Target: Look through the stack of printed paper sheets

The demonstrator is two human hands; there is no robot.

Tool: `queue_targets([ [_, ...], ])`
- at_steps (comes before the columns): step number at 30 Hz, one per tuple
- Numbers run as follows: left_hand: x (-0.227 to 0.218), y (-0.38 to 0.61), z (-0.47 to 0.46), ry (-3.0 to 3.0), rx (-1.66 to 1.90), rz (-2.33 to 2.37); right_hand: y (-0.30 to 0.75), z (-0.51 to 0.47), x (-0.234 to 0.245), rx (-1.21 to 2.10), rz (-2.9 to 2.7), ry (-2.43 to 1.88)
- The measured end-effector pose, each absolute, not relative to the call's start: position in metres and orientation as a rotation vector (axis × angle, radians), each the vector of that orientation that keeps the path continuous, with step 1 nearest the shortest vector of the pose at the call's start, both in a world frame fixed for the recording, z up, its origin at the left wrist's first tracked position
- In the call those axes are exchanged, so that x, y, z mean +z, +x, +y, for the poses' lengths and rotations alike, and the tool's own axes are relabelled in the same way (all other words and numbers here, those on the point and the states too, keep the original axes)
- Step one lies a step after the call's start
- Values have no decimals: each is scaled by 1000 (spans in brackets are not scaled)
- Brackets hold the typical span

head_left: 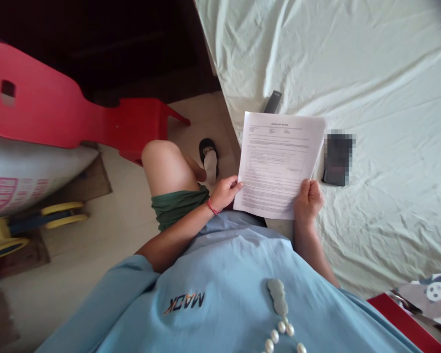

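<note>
A printed sheet of paper [277,162] is held over my lap and the edge of a bed. My left hand [226,192] pinches its lower left edge, a red thread round the wrist. My right hand [308,198] is closed on the lower right corner. Both hands grip the same sheet, which faces up toward me. A dark phone [337,159] lies on the sheet of the bed just right of the paper. A dark remote-like object [272,101] pokes out from behind the paper's top edge.
The bed with a pale wrinkled sheet [371,73] fills the right side. A red plastic chair [59,113] stands at left beside a white sack [18,181]. A yellow and blue toy [25,228] lies on the floor. My sandalled foot [208,159] rests on the tiles.
</note>
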State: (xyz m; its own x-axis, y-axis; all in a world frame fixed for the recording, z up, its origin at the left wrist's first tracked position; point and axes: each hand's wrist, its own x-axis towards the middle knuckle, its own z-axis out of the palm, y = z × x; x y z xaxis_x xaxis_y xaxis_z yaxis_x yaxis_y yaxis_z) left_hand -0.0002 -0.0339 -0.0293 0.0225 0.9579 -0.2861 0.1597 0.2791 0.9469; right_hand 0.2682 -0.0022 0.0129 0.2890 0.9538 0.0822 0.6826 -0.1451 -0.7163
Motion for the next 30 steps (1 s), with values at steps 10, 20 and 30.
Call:
queue_targets([
  [10, -27, 0, -36, 1134, 935, 1432, 268, 1, 13, 477, -1488, -1935],
  [20, -31, -1, -22, 981, 1017, 1226, 269, -4, 13, 448, -1485, -1951],
  [30, -32, 5, 2, 739, 936, 1010, 268, 0, 15, 502, -1503, -1927],
])
